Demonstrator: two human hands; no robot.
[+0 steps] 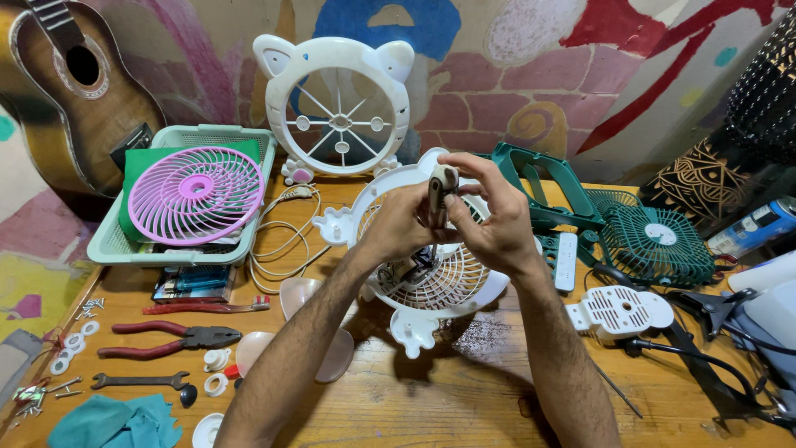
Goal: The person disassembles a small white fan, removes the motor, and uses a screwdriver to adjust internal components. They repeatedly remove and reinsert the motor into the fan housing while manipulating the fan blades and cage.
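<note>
My left hand point(400, 226) and my right hand point(489, 214) meet over a white fan housing point(431, 286) with a round grille, lying on the wooden table point(464, 390). Both hands grip a screwdriver handle point(439, 189), held upright; its shaft points down into the small motor point(408, 270) at the grille's centre. My right fingers curl over the handle's top, and my left fingers wrap its side. Translucent fan blades point(298, 299) lie under my left forearm.
A white cat-eared fan frame point(338, 104) leans on the painted wall. A pale green basket point(104, 241) holds a pink grille point(196, 195). Red pliers point(170, 338), a spanner point(137, 381), screws and washers lie front left. Green fan parts point(655, 245) and a white vented plate point(620, 310) sit right.
</note>
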